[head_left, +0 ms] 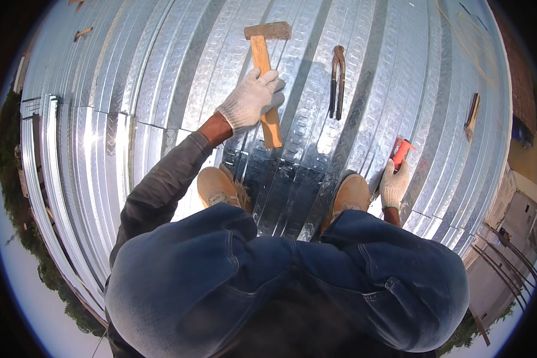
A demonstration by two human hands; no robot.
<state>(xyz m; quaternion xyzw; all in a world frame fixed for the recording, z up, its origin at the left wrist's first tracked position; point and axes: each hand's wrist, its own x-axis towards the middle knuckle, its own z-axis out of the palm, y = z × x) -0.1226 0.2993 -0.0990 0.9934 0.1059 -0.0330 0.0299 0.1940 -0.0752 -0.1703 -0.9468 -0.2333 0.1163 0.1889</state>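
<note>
My left hand [253, 101], in a pale knit glove, grips a hammer [261, 53] around the middle of its wooden handle. Its rusty steel head lies away from me, over the ribbed metal decking [221, 65]. At my right, my other gloved hand [394, 185] is closed on a red grip with a flared end [401, 149]; I cannot make out the rest of that tool. Between the two hands, farther off, a pair of pincers [339, 58] with dark handles rests on the decking. Neither hand touches the pincers.
My tan work boots [351, 194] stand on the decking, with my knees bent above them. A narrow wooden-edged tool [472, 118] lies at the right, below a loop of pale cord [471, 45]. A small wooden-handled tool [83, 33] lies far left. Stacked metal sheets [53, 179] edge the left side.
</note>
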